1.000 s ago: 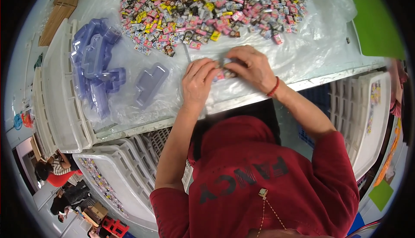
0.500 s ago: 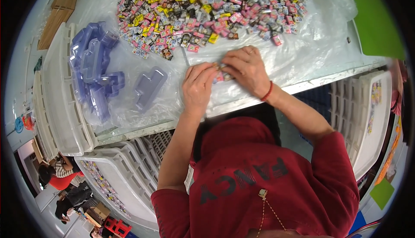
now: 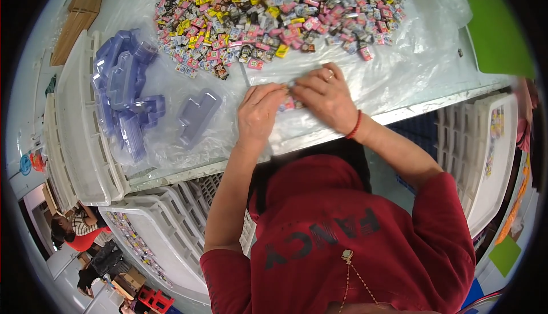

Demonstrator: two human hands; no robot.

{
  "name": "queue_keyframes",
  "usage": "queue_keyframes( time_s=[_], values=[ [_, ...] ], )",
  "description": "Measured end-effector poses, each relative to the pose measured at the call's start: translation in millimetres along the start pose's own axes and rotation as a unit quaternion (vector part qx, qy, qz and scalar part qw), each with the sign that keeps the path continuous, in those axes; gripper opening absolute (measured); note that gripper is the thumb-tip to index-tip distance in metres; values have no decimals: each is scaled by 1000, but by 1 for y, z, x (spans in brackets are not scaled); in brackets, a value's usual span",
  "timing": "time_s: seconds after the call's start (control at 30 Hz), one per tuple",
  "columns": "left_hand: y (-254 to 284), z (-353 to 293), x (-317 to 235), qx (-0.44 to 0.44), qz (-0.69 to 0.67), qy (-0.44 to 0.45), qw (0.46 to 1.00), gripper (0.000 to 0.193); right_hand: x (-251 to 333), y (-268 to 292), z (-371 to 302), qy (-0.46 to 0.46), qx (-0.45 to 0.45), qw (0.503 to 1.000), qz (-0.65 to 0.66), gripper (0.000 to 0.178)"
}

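Note:
My left hand (image 3: pixel 258 113) is closed at the near edge of the table, thumb and fingertips pinched at a short row of small printed blocks (image 3: pixel 290 104). Opposite it, my right hand (image 3: pixel 330 102) bends over the same row, its fingers closed on the blocks' other end and partly covering them. The fingertips of both hands nearly meet. Beyond the hands spreads a large pile of similar small blocks (image 3: pixel 268 17) in pink, yellow, black and pale blue. To the left of my left hand lies a single clear bluish plastic tray (image 3: pixel 198 119), stepped in outline.
Stacked bluish trays (image 3: pixel 123 83) stand at the left on plastic sheeting (image 3: pixel 422 34). White crates (image 3: pixel 85 126) flank the table's left end, with more crates (image 3: pixel 157 228) below and at right (image 3: pixel 485 148). A green sheet (image 3: pixel 502 34) lies far right. Another person (image 3: pixel 77 225) sits in the background.
My right hand has shifted slightly, its fingers drawn in over the blocks. My left hand has moved a little to the left. The pile and trays look the same.

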State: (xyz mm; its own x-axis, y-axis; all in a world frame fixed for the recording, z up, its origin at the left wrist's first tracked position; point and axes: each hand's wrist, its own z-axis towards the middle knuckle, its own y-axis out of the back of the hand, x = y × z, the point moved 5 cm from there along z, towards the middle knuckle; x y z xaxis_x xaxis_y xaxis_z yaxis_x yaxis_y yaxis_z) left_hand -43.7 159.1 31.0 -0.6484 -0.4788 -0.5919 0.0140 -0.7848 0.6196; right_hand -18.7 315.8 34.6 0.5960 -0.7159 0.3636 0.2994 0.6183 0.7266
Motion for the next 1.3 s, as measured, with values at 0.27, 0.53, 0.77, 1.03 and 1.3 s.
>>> queue_keyframes(
  time_s=[0.27,0.53,0.77,1.03,1.3],
  values=[
    [-2,-4,3,-2,-15,32,999,10,0,-1,-2,5,3,1000,-12,24],
    [-1,-3,5,-11,-26,81,996,10,-1,-1,-3,1,2,1000,-13,25],
    [-3,-1,0,-7,20,58,998,13,-2,-2,-2,1,1,1000,-17,26],
    [-1,-3,-13,85,154,-86,981,24,2,-1,-3,10,20,999,-35,24],
    [-4,-11,-14,61,148,-47,986,25,3,0,-4,29,40,998,-44,27]
  ],
)
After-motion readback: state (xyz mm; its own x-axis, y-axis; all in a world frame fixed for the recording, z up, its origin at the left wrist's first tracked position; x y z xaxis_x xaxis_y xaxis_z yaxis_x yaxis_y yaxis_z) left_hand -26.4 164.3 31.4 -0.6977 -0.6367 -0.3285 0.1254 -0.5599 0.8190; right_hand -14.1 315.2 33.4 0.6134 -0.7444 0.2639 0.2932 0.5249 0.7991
